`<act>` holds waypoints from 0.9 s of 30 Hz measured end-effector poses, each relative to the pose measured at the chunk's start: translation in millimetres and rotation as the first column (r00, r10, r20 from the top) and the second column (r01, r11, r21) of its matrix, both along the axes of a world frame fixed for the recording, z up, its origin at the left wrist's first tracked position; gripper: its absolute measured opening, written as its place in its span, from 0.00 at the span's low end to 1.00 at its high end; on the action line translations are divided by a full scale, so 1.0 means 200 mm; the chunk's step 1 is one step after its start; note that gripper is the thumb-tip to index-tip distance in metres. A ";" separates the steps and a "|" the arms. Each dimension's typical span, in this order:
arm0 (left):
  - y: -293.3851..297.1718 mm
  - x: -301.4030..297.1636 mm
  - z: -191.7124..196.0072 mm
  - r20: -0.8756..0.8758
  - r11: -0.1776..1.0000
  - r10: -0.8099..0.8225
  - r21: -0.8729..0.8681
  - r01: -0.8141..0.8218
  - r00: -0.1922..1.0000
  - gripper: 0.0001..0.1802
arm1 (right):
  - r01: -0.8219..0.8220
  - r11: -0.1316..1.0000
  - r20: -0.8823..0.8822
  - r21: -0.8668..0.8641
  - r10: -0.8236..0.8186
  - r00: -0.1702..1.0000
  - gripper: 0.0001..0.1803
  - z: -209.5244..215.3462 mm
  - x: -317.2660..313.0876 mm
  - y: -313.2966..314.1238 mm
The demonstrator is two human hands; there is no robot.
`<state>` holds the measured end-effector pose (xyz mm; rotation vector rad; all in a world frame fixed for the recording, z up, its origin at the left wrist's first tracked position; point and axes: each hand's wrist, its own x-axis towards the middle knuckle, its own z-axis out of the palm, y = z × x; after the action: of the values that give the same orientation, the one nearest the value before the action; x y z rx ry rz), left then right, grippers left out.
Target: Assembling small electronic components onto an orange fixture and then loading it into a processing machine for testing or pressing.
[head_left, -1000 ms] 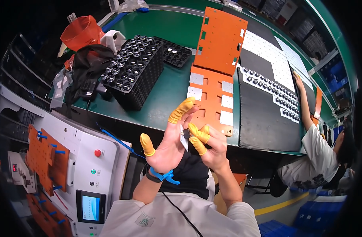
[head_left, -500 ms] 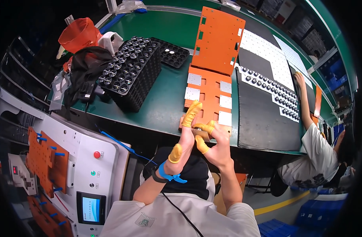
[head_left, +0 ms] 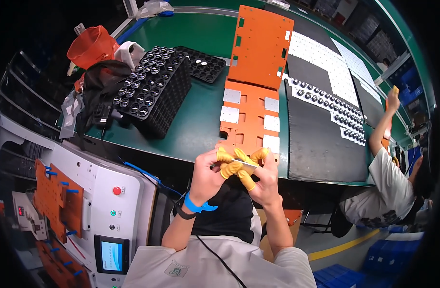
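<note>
Over the near edge of the bench, both my hands pinch a small thin pale plate (head_left: 245, 165), tilted and seen almost edge-on. My left hand (head_left: 208, 175), with yellow finger cots and a blue wrist strap, grips its left side. Opposite it, my right hand (head_left: 265, 181), also in yellow finger cots, grips the right side. Just beyond lies an orange fixture (head_left: 249, 126) with cut-out slots. Several square white plates (head_left: 229, 114) sit along its two sides. Its orange lid (head_left: 261, 45) is raised at the far end. The fingers partly hide the held plate.
Left stand a tall stack of black trays (head_left: 157, 93) holding round lenses, and a flatter black tray (head_left: 203, 65). Black mats (head_left: 320, 153) on the right carry strips of small black parts (head_left: 325, 100). Another person (head_left: 383, 187) works at far right. A white machine (head_left: 97, 192) stands left.
My left hand has come down from its raised, outstretched pose and now pinches the plate with my right. The other person's hand has lifted off the mat.
</note>
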<state>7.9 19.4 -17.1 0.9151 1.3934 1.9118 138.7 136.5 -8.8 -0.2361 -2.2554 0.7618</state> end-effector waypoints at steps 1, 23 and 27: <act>0.01 0.00 -0.01 -0.002 1.000 0.001 -0.001 -0.001 1.000 0.09 | -0.001 1.000 -0.002 -0.001 0.001 1.000 0.19 -0.01 0.00 0.00; 0.15 -0.33 0.00 -0.604 0.717 0.050 -0.533 -0.450 0.796 0.18 | 0.032 0.984 0.049 -0.176 -0.024 0.999 0.40 0.05 0.06 0.12; 0.19 -0.30 -0.04 -0.642 0.744 0.020 -0.503 -0.440 0.767 0.14 | 0.010 0.999 -0.005 -0.045 -0.010 1.000 0.37 0.06 -0.03 0.17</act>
<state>-51.9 56.5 -24.2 1.0589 2.4580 1.1349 133.0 169.6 2.8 -0.2665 -2.2326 0.8079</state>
